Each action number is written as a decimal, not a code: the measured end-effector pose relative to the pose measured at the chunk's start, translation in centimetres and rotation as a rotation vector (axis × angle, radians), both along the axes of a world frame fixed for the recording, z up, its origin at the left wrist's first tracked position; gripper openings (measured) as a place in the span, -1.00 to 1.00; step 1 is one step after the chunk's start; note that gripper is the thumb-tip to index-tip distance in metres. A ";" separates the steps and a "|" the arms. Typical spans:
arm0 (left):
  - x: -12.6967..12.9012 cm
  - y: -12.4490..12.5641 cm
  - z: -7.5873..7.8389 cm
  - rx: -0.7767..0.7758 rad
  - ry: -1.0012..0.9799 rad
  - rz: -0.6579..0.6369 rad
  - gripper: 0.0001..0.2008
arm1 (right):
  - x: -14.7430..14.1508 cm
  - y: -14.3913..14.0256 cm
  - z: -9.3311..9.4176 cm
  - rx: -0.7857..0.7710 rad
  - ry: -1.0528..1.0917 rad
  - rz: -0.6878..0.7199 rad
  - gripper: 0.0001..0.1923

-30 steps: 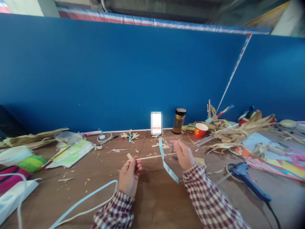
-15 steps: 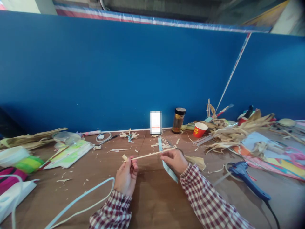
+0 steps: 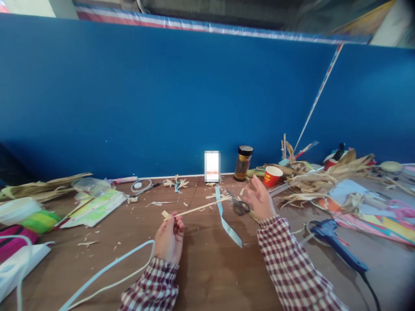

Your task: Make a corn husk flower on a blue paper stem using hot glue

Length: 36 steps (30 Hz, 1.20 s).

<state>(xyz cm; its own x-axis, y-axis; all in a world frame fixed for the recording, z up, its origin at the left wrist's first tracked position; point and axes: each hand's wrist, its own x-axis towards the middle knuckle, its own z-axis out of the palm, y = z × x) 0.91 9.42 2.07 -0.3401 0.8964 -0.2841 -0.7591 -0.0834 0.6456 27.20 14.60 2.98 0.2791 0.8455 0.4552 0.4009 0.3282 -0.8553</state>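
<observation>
Between the fingers of my left hand [image 3: 169, 236] is one end of a thin pale wooden stick [image 3: 201, 208], which has a small cream-coloured piece [image 3: 166, 214] at that end. The stick slants up to the right, across a light blue paper strip [image 3: 228, 231]. My right hand [image 3: 260, 200] is off the stick, fingers apart and nothing seen in them. Just left of it, dark-handled scissors [image 3: 240, 207] lie on the table, close to a piece of dry husk [image 3: 254, 215] partly hidden by the hand.
A red paper cup [image 3: 272, 176] and a lidded jar [image 3: 243, 163] stand behind my right hand. Dried husks [image 3: 311, 185] are heaped to the right, with a blue glue gun [image 3: 340, 245] nearer. At left are a white cable [image 3: 113, 259] and a painted sheet [image 3: 97, 209].
My right hand has let go of the stick's far end and moved right and slightly up, uncovering the scissors. My left hand keeps the stick, barely shifted.
</observation>
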 end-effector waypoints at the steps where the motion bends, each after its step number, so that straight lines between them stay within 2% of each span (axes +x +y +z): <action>1: 0.0 0.0 0.0 -0.001 -0.003 0.001 -0.73 | 0.2 -0.3 0.4 -0.019 -0.104 -0.003 -0.48; 4: 0.0 0.0 -0.1 0.003 -0.018 -0.005 -0.74 | 0.2 -1.5 1.9 -0.026 -0.380 -0.187 -0.56; 6: 0.0 0.0 -0.2 0.005 -0.023 -0.015 -0.75 | -0.1 -2.3 3.1 0.056 -0.355 -0.259 -0.58; 7: 0.0 0.0 -0.2 0.003 -0.022 -0.019 -0.76 | -0.3 -2.6 3.6 0.094 -0.279 -0.211 -0.57; 10: 0.0 -0.1 -0.1 -0.006 -0.005 -0.032 -0.76 | -0.7 -3.1 4.9 0.115 0.005 0.054 -0.50; 11: 0.0 -0.1 -0.1 -0.010 0.003 -0.035 -0.76 | -0.8 -3.1 5.2 0.113 0.066 0.080 -0.46; 14: 0.1 -0.1 -0.1 -0.008 0.016 -0.037 -0.77 | -0.7 -2.8 5.1 0.115 0.099 0.029 -0.53; 17: 0.1 -0.1 -0.3 0.003 0.019 -0.042 -0.76 | -0.6 -2.4 4.5 0.099 0.029 0.007 -0.58; 19: 0.1 -0.1 -0.3 0.000 0.024 -0.045 -0.77 | -0.7 -2.3 4.0 0.116 -0.009 -0.055 -0.59; 23: 0.1 -0.2 -0.2 0.014 0.040 -0.040 -0.78 | -1.4 -2.6 3.4 0.325 -0.152 -0.341 -0.71; 25: 0.1 -0.2 -0.2 0.022 0.043 -0.035 -0.79 | -1.8 -2.8 3.1 0.417 -0.295 -0.399 -0.76; 27: 0.1 -0.2 -0.2 0.023 0.039 -0.031 -0.78 | -2.2 -2.8 2.5 0.351 -0.424 -0.298 -0.77; 30: 0.1 -0.2 -0.2 0.029 0.040 -0.032 -0.78 | -2.3 -2.1 1.2 0.071 -0.511 -0.101 -0.77; 33: 0.1 -0.2 -0.2 0.024 0.048 -0.024 -0.78 | -2.4 -1.5 0.2 -0.166 -0.421 0.039 -0.76; 36: 0.1 -0.1 -0.2 0.018 0.041 -0.016 -0.79 | -2.7 -1.5 0.2 -0.304 -0.225 0.229 -0.72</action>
